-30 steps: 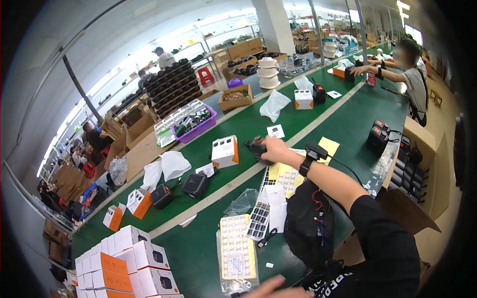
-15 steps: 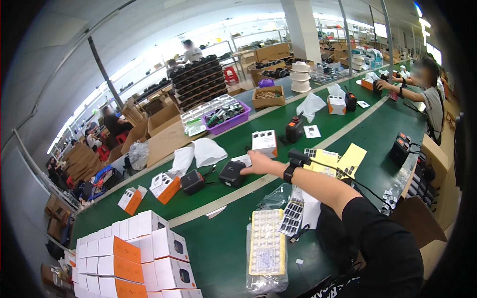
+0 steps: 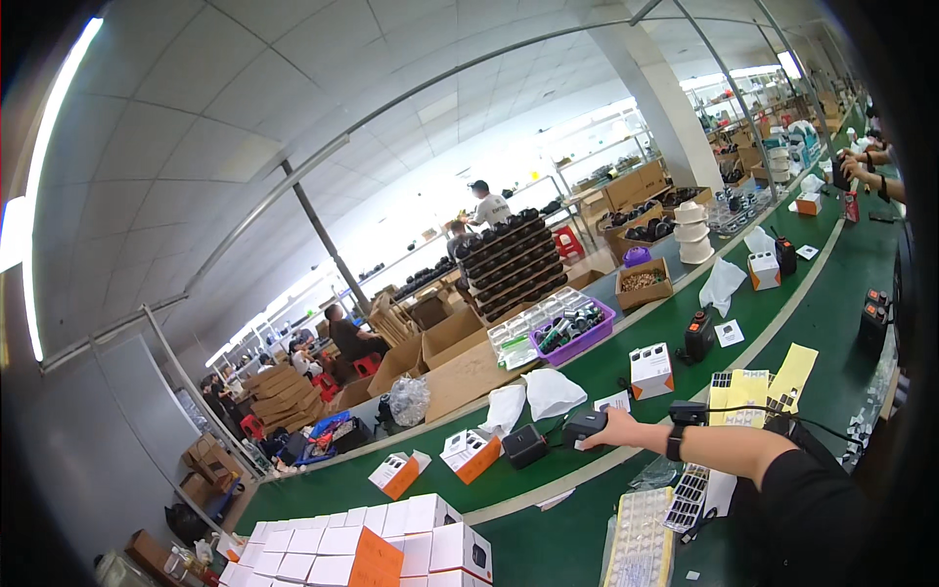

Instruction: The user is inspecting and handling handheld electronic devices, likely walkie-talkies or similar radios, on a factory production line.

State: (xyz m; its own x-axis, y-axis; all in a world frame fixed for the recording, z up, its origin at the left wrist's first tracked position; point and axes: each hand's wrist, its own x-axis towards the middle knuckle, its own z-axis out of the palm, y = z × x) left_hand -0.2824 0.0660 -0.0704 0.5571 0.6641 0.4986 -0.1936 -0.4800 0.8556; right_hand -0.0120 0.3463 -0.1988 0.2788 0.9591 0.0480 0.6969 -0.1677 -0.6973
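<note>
My right hand [image 3: 618, 428] reaches in from the lower right, with a black band at the wrist. Its fingers are closed on a black box-shaped device [image 3: 585, 425] over the green work surface; whether the device is lifted clear I cannot tell. Close to its left sits a similar black device [image 3: 525, 446]. Just behind my hand lies a white card [image 3: 613, 401], near a white-and-orange box [image 3: 650, 372]. Two more small white-and-orange boxes, one [image 3: 470, 455] and another [image 3: 399, 474], stand farther left. My left hand is out of view.
Stacked white boxes [image 3: 430, 514] fill the near left. A bagged yellow-and-white tray [image 3: 641, 538] and sticker sheets [image 3: 689, 497] lie near my forearm. Behind are white bags [image 3: 554, 393] and a purple basket [image 3: 577, 338] of parts. A co-worker's hands [image 3: 856, 164] are at far right.
The view has swung up and to the left, so the bench appears lower and farther right. My right hand stays at the same black device, which now sits slightly closer to its neighbour.
</note>
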